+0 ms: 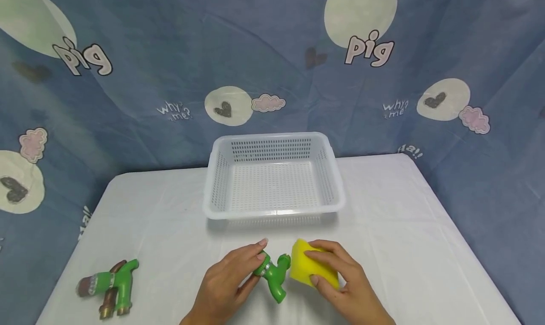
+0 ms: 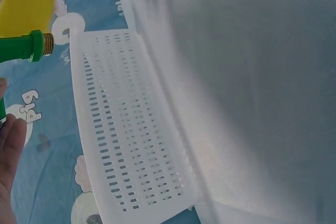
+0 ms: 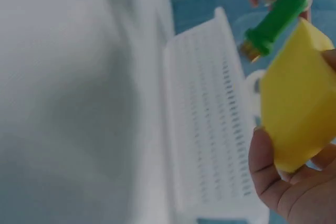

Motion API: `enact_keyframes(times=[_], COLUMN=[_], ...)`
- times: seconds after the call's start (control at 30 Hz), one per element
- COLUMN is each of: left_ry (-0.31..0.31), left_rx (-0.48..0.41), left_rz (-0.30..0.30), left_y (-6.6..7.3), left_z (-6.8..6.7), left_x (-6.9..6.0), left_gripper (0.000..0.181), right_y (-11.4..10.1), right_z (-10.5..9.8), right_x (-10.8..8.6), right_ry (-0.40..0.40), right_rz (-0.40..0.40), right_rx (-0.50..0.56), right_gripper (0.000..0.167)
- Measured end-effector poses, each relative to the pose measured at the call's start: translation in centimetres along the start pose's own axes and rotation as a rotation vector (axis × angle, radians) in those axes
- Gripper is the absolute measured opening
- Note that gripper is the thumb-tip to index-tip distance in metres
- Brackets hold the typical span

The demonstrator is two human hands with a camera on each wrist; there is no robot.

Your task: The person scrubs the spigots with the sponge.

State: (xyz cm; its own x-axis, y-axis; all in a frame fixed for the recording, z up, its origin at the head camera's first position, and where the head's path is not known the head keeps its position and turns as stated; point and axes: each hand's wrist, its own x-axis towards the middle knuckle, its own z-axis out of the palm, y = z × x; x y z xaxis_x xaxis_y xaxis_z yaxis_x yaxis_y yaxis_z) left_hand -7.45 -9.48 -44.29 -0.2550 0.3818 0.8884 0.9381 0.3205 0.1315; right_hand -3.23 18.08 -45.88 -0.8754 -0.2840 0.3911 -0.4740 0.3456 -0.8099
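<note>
My left hand (image 1: 232, 280) grips a green plastic tap (image 1: 276, 274) by its knob end, with the spout pointing down and the threaded end toward the right. A yellow sponge (image 1: 312, 266) is pinched between the thumb and fingers of my right hand (image 1: 347, 280), close beside the tap. In the left wrist view the tap's brass-coloured thread (image 2: 48, 44) shows just in front of the sponge (image 2: 26, 9). The right wrist view has the thumb and fingers around the sponge (image 3: 299, 98), with the tap (image 3: 283, 17) just beyond it.
A white perforated basket (image 1: 272, 212) stands at the back middle of the white-covered table (image 1: 170, 206). Two more taps, one green (image 1: 123, 287) and one brown (image 1: 109, 300), lie together at the left. A blue printed cloth (image 1: 272, 41) hangs behind.
</note>
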Motion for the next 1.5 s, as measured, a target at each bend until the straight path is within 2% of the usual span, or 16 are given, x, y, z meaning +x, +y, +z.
enact_keyframes(times=[0.13, 0.27, 0.4, 0.5, 0.63, 0.83, 0.97, 1.1, 1.23, 1.3, 1.4, 1.5], left_ry=[-0.022, -0.078, -0.122, -0.124, -0.098, -0.071, -0.063, -0.089, -0.12, -0.131, -0.156, -0.184], left_rx=[0.006, 0.021, 0.024, 0.018, 0.019, 0.006, -0.006, 0.005, 0.024, 0.033, 0.053, 0.06], left_rz=[-0.029, -0.093, -0.125, -0.1, -0.06, -0.041, -0.021, -0.055, -0.085, -0.092, -0.103, -0.125], left_y=[0.2, 0.4, 0.4, 0.5, 0.5, 0.4, 0.3, 0.3, 0.3, 0.2, 0.1, 0.1], left_z=[0.2, 0.3, 0.3, 0.3, 0.3, 0.2, 0.4, 0.5, 0.5, 0.6, 0.6, 0.6], left_x=[-0.4, -1.1, -1.6, -1.7, -1.4, -0.8, -0.7, -1.2, -1.8, -2.0, -2.2, -2.3], left_gripper=[0.023, 0.027, 0.029, 0.028, 0.027, 0.026, 0.025, 0.028, 0.03, 0.031, 0.031, 0.032], right_y=[-1.3, -2.0, -1.9, -1.4, -1.0, -1.2, -1.7, -2.5, -3.1, -3.2, -3.5, -3.9], right_z=[0.4, 0.8, 0.2, -0.7, -1.6, -1.8, -1.6, -0.9, 0.3, 0.8, 1.2, 1.3], right_x=[0.7, 1.2, 1.2, 1.0, 0.7, 1.2, 2.0, 2.2, 2.5, 2.7, 2.8, 3.1], right_ry=[-0.035, -0.095, -0.131, -0.171, -0.197, -0.138, -0.078, -0.078, -0.072, -0.056, -0.036, -0.046], right_rz=[-0.067, -0.123, -0.073, -0.027, -0.008, 0.01, -0.021, -0.039, -0.051, -0.081, -0.168, -0.247], right_rx=[0.11, 0.112, 0.062, 0.046, 0.034, 0.021, 0.012, 0.004, -0.055, -0.112, -0.212, -0.278], right_gripper=[0.048, 0.047, 0.045, 0.047, 0.048, 0.045, 0.039, 0.034, 0.033, 0.033, 0.033, 0.03])
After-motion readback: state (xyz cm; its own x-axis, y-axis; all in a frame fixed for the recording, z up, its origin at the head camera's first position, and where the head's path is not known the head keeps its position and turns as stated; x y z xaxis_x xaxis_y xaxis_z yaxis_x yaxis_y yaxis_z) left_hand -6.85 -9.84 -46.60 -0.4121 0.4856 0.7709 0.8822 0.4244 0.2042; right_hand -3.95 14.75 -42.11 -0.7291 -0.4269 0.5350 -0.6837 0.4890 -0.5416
